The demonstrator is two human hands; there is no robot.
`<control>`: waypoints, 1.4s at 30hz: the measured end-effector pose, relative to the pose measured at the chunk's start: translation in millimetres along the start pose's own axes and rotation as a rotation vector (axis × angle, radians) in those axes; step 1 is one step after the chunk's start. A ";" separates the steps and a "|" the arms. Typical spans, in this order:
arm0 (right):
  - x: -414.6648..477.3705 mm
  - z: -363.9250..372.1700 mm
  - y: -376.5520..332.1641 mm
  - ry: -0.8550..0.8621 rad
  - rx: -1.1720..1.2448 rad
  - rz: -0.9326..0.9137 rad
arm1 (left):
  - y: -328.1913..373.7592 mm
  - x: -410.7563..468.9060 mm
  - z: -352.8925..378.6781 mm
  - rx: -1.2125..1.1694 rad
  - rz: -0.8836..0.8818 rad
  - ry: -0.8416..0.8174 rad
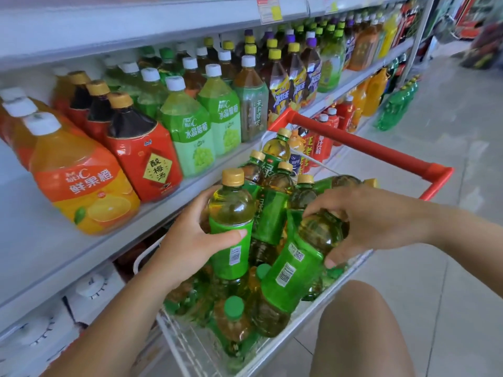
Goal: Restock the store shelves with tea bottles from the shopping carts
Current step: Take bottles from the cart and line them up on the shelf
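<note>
A white wire shopping cart (pixel 275 346) with a red handle (pixel 364 148) stands beside the shelves, filled with several green-labelled tea bottles. My left hand (pixel 187 240) grips an upright tea bottle (pixel 231 210) with a gold cap, held above the cart. My right hand (pixel 373 221) is wrapped around the top of a second tea bottle (pixel 296 270), which tilts with its base down toward the cart; its cap is hidden by my fingers. More tea bottles (pixel 272 202) stand and lie in the cart behind and below both hands.
The white shelf (pixel 35 240) at left carries large orange juice (pixel 81 183), plum drink (pixel 144 156) and green grape drink (pixel 196 137) bottles, with bare room at its near left. Lower shelves hold more drinks. My bare knee (pixel 359 330) is at lower right. Tiled aisle floor (pixel 449 137) runs on the right.
</note>
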State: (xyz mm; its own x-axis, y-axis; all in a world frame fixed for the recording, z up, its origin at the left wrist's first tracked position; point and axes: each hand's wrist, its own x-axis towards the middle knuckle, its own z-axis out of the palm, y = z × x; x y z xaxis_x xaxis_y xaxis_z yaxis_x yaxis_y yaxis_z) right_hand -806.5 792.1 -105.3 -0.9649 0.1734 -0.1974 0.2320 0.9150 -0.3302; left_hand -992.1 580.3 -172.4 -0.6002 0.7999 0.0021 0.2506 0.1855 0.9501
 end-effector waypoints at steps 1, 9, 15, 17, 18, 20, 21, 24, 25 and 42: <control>5.5 -5.6 -7.6 0.026 0.069 -0.007 | 0.5 -1.5 -4.5 -0.027 0.009 0.022; 51.7 -38.3 -53.1 0.238 0.315 -0.086 | 2.7 -8.4 -39.6 -0.256 0.006 0.106; 95.5 -0.9 -59.0 0.427 0.417 -0.042 | -11.5 -3.1 -28.5 -0.284 -0.074 0.082; 103.6 20.3 -54.5 0.457 0.532 0.021 | -17.7 -0.1 -24.7 -0.284 -0.093 0.088; 104.9 30.2 -51.7 0.439 0.611 0.043 | -21.0 0.8 -23.6 -0.287 -0.097 0.092; 103.1 50.1 -48.4 0.334 0.776 0.055 | -25.6 1.4 -23.1 -0.300 -0.097 0.103; 101.7 58.7 -47.6 0.296 0.867 0.038 | -26.7 1.3 -23.4 -0.308 -0.096 0.109; 102.1 75.6 -47.5 0.291 1.119 -0.019 | -26.8 0.7 -24.1 -0.345 -0.099 0.116; 102.7 80.4 -48.8 0.301 1.178 -0.003 | -27.1 0.6 -24.2 -0.346 -0.105 0.112; 110.2 46.8 -123.8 0.356 1.216 -0.240 | 28.1 -27.8 -70.9 -0.294 0.121 0.412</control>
State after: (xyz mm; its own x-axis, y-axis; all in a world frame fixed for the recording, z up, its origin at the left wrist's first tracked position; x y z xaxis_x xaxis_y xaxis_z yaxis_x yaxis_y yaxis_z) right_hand -935.7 680.9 -129.4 -0.9338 0.3111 0.1769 -0.1694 0.0513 -0.9842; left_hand -1022.3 522.8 -123.7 -0.8441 0.5038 0.1835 0.1482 -0.1097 0.9829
